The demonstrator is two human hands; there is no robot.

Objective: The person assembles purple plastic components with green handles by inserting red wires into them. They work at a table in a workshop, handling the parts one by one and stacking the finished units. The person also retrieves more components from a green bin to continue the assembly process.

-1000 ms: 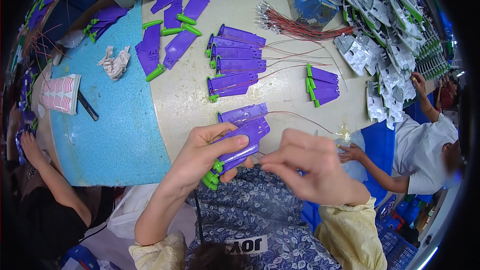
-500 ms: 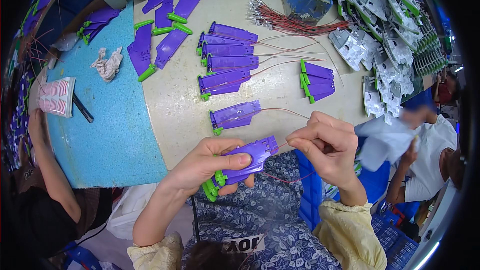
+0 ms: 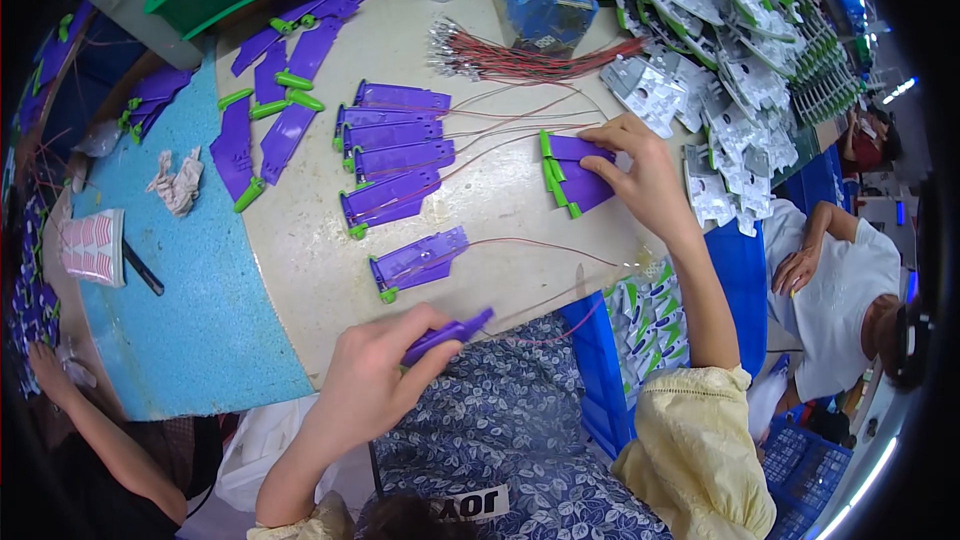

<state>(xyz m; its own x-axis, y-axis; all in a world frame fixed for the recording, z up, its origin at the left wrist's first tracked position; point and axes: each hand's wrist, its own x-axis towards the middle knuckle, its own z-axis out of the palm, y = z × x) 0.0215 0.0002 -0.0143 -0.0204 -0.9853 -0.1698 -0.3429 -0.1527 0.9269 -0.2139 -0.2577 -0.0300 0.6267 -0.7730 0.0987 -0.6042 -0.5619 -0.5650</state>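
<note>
My left hand [image 3: 375,365] is closed around a purple plastic panel [image 3: 450,333] at the table's front edge, seen nearly edge-on; its green end is hidden. A thin red wire [image 3: 560,335] trails rightward near it. My right hand [image 3: 645,175] has reached over a small stack of purple panels with green ends [image 3: 582,192], thumb and fingers closed on the stack's right end. Just beyond my left hand lies a single purple panel [image 3: 420,258] with a wire. Farther back, several wired purple panels [image 3: 405,158] lie in an overlapping row.
A bundle of red and black wires [image 3: 520,58] lies at the back beside a blue tape dispenser [image 3: 545,20]. Grey-white plastic parts [image 3: 735,90] are heaped at right. A blue bin of parts [image 3: 645,325] stands by the front edge. Other people sit left and right.
My right hand has let go of the red wire and moved away to the stack of purple panels. My left hand has tilted its panel edge-on. The whole view has shifted.
</note>
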